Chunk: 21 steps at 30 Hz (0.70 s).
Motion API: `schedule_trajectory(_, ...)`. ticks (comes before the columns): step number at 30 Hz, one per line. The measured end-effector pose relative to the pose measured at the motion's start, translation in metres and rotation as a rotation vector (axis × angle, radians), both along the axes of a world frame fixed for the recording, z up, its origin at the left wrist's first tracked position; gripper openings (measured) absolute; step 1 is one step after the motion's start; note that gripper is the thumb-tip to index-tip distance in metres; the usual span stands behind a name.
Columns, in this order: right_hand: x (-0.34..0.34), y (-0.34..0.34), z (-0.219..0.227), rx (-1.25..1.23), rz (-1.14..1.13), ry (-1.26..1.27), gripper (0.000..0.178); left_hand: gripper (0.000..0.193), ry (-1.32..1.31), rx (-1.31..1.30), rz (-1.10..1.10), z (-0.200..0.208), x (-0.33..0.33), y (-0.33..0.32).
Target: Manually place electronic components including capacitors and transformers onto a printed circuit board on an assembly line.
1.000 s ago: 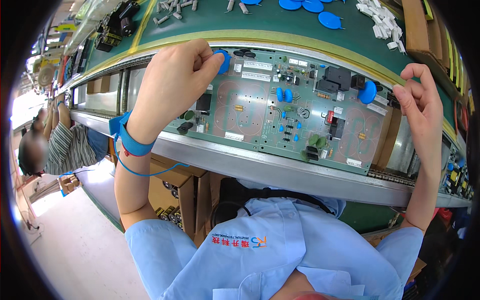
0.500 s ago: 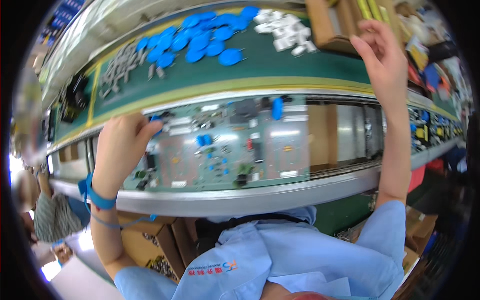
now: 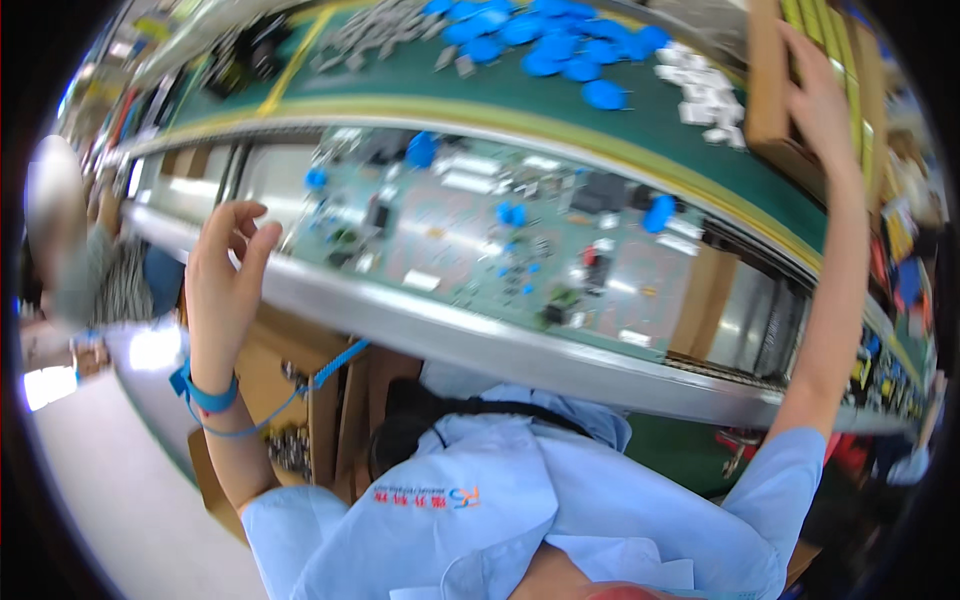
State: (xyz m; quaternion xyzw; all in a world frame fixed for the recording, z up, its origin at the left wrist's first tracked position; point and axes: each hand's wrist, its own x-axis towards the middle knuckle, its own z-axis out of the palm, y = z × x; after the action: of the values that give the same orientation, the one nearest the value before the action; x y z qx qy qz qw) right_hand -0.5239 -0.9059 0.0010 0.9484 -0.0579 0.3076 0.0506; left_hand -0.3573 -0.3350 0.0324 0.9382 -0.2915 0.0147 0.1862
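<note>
So the right hand is up at the open brown cardboard box, fingers over its wall. Can't tell if they've grasped anything, it's too hidden. Left hand looks released: fingers loosely curled, thumb apart, nothing visible in it. The flat green circuit board panel, studded with small parts, sits just right of the left hand, and well below and left of the right one.

For a clean reach, I'd keep that forearm high over the panel's right end, and clear of the loose white rectangular blocks just left of the right hand. The left hand would do well to keep its thin blue cord, right below it, off those standing parts.
</note>
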Motion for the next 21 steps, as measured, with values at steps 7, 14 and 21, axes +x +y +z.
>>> schedule_trajectory(7,-0.003,-0.021,-0.012,-0.166,-0.198,0.103,0.068,0.026,-0.107,0.346,0.374,-0.019,-0.012,0.171)
schedule_trajectory(14,-0.005,-0.039,-0.009,-0.323,-0.287,0.108,0.063,0.026,-0.076,0.238,0.377,-0.037,-0.022,0.170)
schedule_trajectory(21,0.020,-0.008,-0.010,-0.252,-0.425,0.143,0.051,0.026,-0.142,0.099,0.166,-0.031,-0.018,0.109)
